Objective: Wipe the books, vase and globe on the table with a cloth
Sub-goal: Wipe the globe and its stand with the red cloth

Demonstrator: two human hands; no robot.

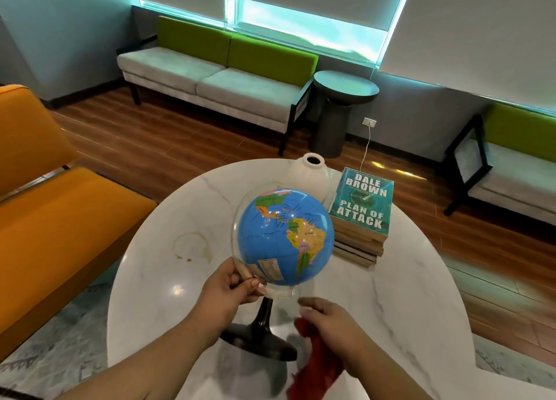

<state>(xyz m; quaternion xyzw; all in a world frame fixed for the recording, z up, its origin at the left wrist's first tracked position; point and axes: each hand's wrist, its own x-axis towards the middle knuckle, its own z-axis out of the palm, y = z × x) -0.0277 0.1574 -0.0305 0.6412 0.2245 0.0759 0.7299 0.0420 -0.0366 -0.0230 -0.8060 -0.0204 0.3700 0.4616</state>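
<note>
Globe — gripped by left hand, cloth in right hand

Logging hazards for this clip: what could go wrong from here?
1. The blue globe on its black stand is tilted, held by the left hand gripping its clear plastic arc; it might slip, or the arc might crack.
2. Turning it could knock the white rounded vase right behind it.
</note>
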